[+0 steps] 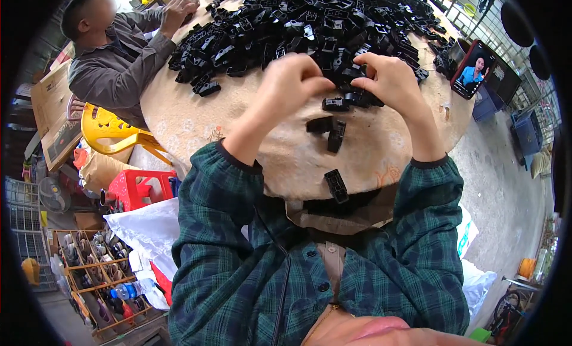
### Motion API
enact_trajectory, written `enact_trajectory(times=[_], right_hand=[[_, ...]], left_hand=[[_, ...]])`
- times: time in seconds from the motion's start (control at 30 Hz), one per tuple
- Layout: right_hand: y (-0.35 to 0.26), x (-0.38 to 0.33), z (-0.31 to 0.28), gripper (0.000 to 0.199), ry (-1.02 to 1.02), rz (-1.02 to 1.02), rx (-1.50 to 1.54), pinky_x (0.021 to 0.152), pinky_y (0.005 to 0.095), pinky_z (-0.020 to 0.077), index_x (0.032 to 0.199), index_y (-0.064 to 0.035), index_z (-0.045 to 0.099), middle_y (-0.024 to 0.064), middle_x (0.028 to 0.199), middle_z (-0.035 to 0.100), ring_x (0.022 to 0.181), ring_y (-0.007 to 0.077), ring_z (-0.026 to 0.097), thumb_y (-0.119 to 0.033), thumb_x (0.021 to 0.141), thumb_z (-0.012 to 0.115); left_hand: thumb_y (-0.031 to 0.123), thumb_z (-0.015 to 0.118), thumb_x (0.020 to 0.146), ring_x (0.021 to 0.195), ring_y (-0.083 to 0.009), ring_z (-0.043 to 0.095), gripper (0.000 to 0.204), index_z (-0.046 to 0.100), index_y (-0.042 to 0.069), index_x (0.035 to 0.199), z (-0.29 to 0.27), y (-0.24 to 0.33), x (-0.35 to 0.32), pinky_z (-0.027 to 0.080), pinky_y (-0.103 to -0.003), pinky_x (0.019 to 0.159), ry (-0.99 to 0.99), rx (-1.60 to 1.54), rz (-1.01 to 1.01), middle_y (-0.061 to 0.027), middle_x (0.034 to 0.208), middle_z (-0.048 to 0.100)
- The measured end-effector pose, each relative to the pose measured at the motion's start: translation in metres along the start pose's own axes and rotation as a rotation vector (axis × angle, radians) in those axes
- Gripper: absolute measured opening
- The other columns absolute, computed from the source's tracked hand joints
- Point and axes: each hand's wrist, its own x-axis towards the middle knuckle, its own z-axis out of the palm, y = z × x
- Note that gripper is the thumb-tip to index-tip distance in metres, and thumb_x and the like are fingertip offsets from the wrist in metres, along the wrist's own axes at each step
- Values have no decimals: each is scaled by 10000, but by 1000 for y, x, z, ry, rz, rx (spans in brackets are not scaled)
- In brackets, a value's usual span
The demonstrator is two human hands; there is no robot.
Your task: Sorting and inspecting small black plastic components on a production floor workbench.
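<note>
A large heap of small black plastic parts covers the far half of the round table. At its near edge my left hand is raised, its fingers curled and smeared by motion; whether anything is in them does not show. To its right, my right hand has thumb and forefinger bent around a black plastic part, mostly lost against the dark heap. Several loose parts lie on the cloth below my hands, among them a dark pair and a single piece by the near edge.
A phone stands propped at the table's right edge. A person in a grey jacket sits at the left, hands at the heap. Yellow chair, red stool and wooden rack stand at the left. A brown flap hangs at the near edge.
</note>
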Motion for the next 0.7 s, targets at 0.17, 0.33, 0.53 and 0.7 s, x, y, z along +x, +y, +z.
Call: enact_trajectory(times=[0.17, 0.33, 0.53, 0.7], right_hand=[[-3, -2, 8, 241, 24, -36, -136, 642, 361, 484, 919, -118, 645, 90, 715, 633, 714, 255, 620, -249, 718, 662], [6, 1, 4, 209, 55, 4, 79, 558, 248, 459, 930, -47, 652, 95, 701, 637, 576, 147, 591, -116, 733, 633], [17, 6, 0, 182, -5, 116, 243, 550, 210, 423, 921, -24, 657, 24, 668, 606, 588, 68, 524, -112, 765, 621], [30, 16, 3, 262, 291, 83, 249, 579, 201, 417, 987, -10, 633, 12, 775, 615, 619, 63, 496, -210, 817, 628]], left_hand=[[210, 734, 669, 771, -290, 591, 332, 610, -6, 888, -2, -3, -3, 480, -351, 699, -43, 361, -123, -148, 833, 623], [174, 670, 708, 820, -304, 571, 232, 634, 18, 875, 16, -18, -3, 448, -392, 748, 69, 446, 43, -131, 802, 631], [137, 653, 710, 856, -293, 576, 224, 635, 13, 896, 13, -18, 1, 461, -370, 743, 53, 382, 85, -136, 843, 631], [99, 695, 675, 941, -250, 563, 354, 608, 15, 1007, 6, -12, 1, 484, -307, 761, -95, 186, -5, -133, 863, 620]])
